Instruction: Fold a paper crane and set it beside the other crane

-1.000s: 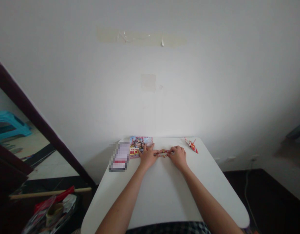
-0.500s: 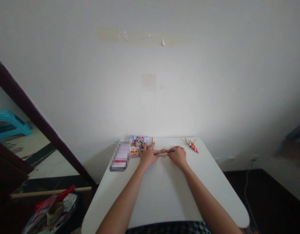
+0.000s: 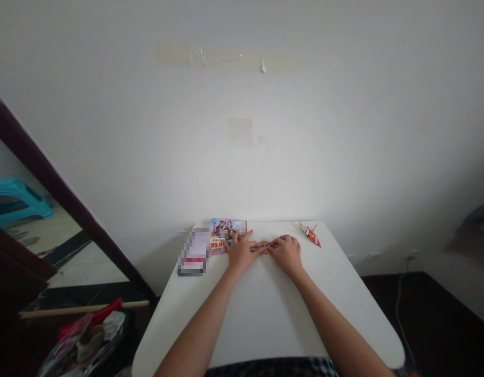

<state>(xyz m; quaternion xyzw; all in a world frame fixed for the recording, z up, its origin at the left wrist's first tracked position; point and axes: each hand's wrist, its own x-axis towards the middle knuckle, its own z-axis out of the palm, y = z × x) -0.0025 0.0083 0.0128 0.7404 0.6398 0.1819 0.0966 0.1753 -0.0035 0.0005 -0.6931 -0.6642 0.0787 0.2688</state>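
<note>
Between my hands, low over the white table, is a small strip of folded patterned paper in red and gold tones. My left hand pinches its left end, with other fingers spread over the edge of a colourful printed leaflet. At the paper's right end, my right hand is closed on it with thumb and fingertips. Much of the paper is hidden by the fingers. A red and white origami crane lies at the table's back right.
Left of the leaflet lies a pixelated phone-like object. The table's back edge meets a white wall. On the floor at left is a bag of odds and ends, beside a dark-framed mirror reflecting a blue stool.
My left hand has shifted slightly right, closer to my right hand, and less of the folded paper shows between them. The leaflet and crane have stayed in place.
</note>
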